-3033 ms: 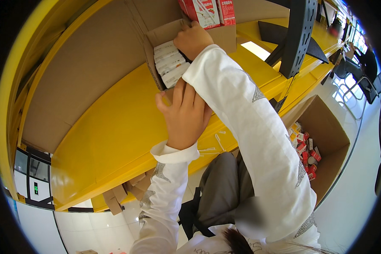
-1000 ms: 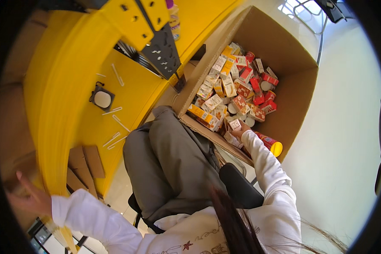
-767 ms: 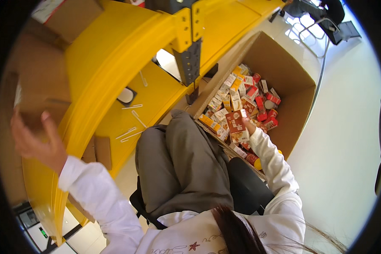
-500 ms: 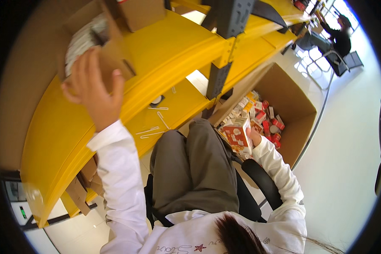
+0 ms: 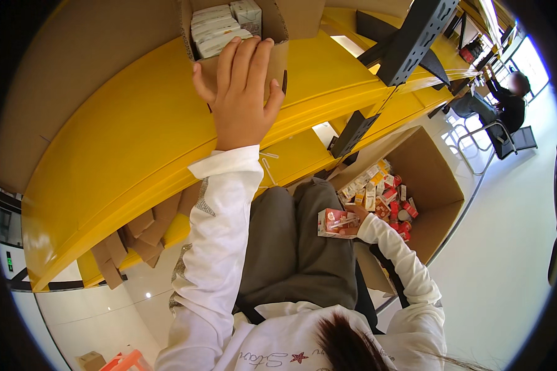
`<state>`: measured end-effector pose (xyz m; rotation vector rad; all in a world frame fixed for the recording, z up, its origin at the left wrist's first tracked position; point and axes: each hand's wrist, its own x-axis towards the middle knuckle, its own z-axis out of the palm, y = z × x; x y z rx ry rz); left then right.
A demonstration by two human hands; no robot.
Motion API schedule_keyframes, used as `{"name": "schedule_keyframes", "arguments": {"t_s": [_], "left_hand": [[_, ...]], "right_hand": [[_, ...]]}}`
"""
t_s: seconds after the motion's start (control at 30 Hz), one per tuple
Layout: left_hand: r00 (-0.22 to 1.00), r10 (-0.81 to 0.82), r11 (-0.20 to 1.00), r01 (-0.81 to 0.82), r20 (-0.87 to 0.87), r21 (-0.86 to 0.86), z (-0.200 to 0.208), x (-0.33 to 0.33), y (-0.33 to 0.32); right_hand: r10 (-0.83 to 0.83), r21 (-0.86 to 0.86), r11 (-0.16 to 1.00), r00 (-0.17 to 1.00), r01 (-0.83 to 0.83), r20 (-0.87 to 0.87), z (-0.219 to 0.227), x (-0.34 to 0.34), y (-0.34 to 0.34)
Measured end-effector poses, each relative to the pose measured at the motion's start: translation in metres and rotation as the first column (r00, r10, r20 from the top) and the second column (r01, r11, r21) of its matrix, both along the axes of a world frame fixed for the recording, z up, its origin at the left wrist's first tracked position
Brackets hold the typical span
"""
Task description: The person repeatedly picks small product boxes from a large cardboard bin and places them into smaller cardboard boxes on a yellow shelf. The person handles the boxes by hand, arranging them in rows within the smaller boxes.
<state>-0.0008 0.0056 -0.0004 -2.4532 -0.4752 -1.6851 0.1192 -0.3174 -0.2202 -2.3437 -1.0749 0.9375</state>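
Observation:
My left hand [image 5: 242, 93] lies against the near wall of an open cardboard box [image 5: 278, 62] on the yellow shelf. Its fingers are stretched out, tips at the rim, with thumb and little finger spread apart. Inside that box are a stack of white packets [image 5: 213, 28] and a pale small carton [image 5: 247, 15]. Low by my right thigh, my right hand [image 5: 359, 213] is closed around the end of a small red-and-white carton [image 5: 334, 221], held lying on its side. Part of its grip is hidden by the carton and sleeve.
A large cardboard bin [image 5: 436, 179] at my right holds several small red, white and yellow cartons [image 5: 380, 188]. A dark perforated post [image 5: 418, 43] rises from the yellow shelf [image 5: 124, 130]. Cardboard pieces [image 5: 139, 238] lie below. Another person [image 5: 510, 108] sits far right.
The view has swung left, so the shelf and box appear further right. My right hand has brought the carton toward my lap and tipped it over. My left hand stays at the box.

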Motion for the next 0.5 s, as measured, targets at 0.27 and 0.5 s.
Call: {"name": "schedule_keyframes", "arguments": {"t_s": [0.27, 0.5], "left_hand": [[1.000, -0.008, 1.000, 0.007, -0.019, -0.029, 0.000, -0.002, 0.000], [0.999, -0.053, 0.996, 0.052, -0.010, -0.073, 0.002, -0.003, -0.002]], "right_hand": [[-0.393, 0.012, 0.906, 0.855, 0.422, -0.339, -0.036, -0.001, 0.007], [-0.236, 0.357, 0.891, 0.957, 0.282, -0.167, 0.011, -0.014, 0.035]]}}
